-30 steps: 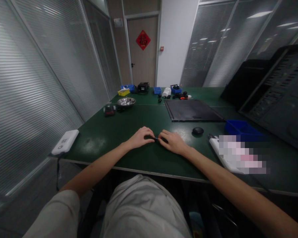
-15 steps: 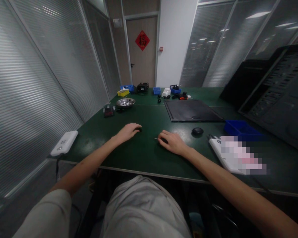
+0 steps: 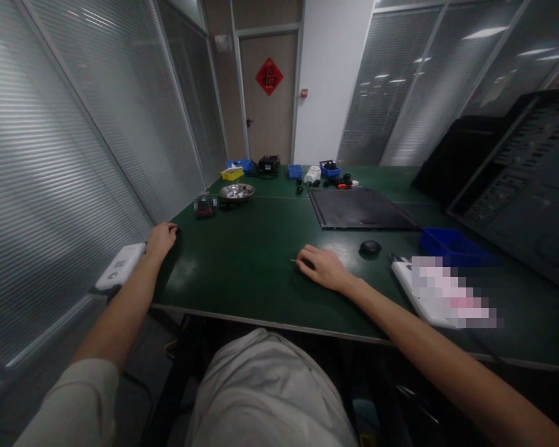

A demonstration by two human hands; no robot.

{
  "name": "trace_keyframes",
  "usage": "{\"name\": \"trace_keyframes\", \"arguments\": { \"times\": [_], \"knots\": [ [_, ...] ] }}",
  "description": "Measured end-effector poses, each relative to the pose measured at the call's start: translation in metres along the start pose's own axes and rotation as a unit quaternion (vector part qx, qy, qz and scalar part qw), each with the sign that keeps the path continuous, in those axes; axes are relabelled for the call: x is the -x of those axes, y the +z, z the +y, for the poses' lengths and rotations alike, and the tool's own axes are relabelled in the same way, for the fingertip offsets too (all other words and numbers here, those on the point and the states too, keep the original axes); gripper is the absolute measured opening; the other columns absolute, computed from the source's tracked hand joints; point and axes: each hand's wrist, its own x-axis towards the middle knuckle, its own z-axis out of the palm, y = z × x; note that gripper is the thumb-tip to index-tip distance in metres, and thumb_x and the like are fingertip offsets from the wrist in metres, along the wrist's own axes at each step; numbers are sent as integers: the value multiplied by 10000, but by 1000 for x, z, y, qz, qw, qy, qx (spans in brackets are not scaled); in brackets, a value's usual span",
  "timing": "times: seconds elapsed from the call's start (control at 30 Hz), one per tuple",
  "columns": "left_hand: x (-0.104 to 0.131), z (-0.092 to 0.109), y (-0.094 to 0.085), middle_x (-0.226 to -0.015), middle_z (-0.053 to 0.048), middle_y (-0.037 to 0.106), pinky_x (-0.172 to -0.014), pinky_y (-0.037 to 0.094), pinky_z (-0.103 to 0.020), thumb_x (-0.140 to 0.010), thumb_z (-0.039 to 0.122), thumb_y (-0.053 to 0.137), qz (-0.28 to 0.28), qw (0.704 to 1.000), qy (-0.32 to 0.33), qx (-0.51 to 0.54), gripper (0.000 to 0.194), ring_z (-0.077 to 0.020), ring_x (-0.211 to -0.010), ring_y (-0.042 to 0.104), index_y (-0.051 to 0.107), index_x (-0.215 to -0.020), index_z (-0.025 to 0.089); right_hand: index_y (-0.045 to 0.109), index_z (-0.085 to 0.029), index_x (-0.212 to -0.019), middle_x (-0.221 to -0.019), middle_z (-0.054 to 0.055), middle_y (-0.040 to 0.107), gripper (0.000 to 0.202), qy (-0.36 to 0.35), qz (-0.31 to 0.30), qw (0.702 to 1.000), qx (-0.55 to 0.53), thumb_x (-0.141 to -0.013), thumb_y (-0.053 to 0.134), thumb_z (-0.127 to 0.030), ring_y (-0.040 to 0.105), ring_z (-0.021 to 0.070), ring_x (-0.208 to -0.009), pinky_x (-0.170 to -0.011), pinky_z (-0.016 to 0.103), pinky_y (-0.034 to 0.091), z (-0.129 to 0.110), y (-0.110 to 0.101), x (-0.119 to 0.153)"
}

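Note:
My right hand (image 3: 323, 267) rests on the green table, fingers closed around a small dark-handled tool that looks like a screwdriver (image 3: 292, 260). Its thin metal tip sticks out to the left. At the table's left edge is my left hand (image 3: 162, 240), just beyond a white power-strip-like box (image 3: 121, 267). Its fingers are curled together, with a small dark bit showing at the fingertips that I cannot make out. A black computer mouse (image 3: 370, 248) lies to the right of my right hand.
A flat black panel (image 3: 361, 208) lies ahead on the right. Beyond my left hand stand a metal bowl (image 3: 237, 192) and a dark box (image 3: 205, 208). To the right are a blue tray (image 3: 451, 245), a white device (image 3: 414, 292) and a large black case (image 3: 522, 186).
My left hand has moved from the middle of the table to its left edge, fingers still curled. The right hand and its tool have stayed in place.

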Motion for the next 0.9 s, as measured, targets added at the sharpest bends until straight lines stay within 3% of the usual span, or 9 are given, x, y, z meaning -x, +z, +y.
{"name": "trace_keyframes", "arguments": {
  "times": [0.17, 0.63, 0.9],
  "knots": [
    [3, -1, -1, -1197, -150, 705, -1032, 440, -390, -936, 271, 474, 25, 1000, 5, 14, 398, -293, -1125, 622, 717, -1200, 100, 637, -226, -1048, -1014, 33, 629, 241, -3, -3, 1000, 1, -1052, 457, -385, 584, 144, -779, -650, 262, 329, 0, 0, 0],
    [14, 15, -17, -1133, -151, 720, -998, 440, -336, -907, 261, 439, 11, 1000, 0, -26, 395, -268, -1075, 629, 751, -1101, 116, 640, -229, -1045, -1024, 28, 640, 233, -9, 4, 1000, -2, -1050, 462, -379, 593, 149, -793, -667, 267, 339, -2, 0, 0],
    [21, 28, -18, -1085, -214, 671, -909, 477, -427, -940, 266, 388, 24, 994, 1, -108, 418, -346, -1039, 605, 736, -1060, 67, 646, -230, -1049, -1019, 29, 642, 226, -5, 4, 1000, 2, -1045, 470, -373, 592, 149, -792, -662, 265, 338, -1, -1, 1]
  ]
}}
